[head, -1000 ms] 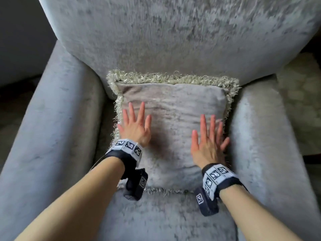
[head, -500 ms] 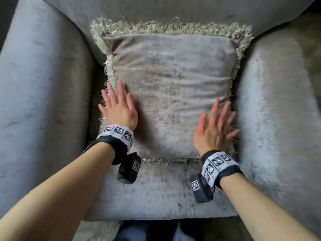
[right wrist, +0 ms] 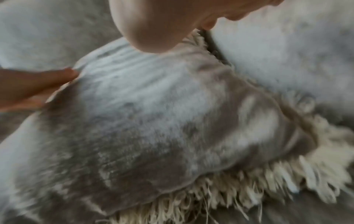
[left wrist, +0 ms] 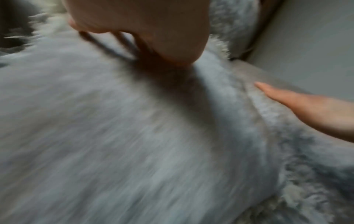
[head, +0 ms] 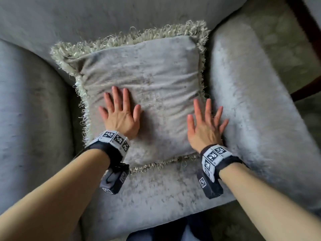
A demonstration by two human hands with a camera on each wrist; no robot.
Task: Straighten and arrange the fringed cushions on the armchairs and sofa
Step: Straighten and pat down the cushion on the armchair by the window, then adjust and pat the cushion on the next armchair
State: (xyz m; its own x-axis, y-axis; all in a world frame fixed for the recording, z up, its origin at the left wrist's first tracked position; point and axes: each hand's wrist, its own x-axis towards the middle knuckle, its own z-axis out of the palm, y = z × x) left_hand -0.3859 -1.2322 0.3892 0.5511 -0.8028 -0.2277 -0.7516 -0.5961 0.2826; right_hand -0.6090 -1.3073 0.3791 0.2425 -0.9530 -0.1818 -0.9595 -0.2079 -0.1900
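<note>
A grey velvet cushion (head: 152, 80) with a pale fringe leans against the back of a grey armchair (head: 251, 108), its lower edge on the seat. My left hand (head: 119, 110) lies flat on the cushion's lower left part, fingers straight and spread. My right hand (head: 206, 120) lies flat on its lower right edge, beside the right armrest. Both wrist views are blurred: the left wrist view shows the cushion (left wrist: 134, 136) under the left palm (left wrist: 153, 30), and the right wrist view shows the cushion (right wrist: 153, 121) and its fringe (right wrist: 249, 189).
The armchair's two padded armrests (head: 31, 119) flank the cushion closely. A strip of bare seat (head: 156, 192) lies in front of it. Patterned carpet (head: 284, 49) and a dark wooden edge (head: 307, 28) show at the upper right.
Both hands have slid down the cushion's face and outward, then up a little, staying flat. The view has tilted down over the seat, and the cushion now sits skewed in the picture.
</note>
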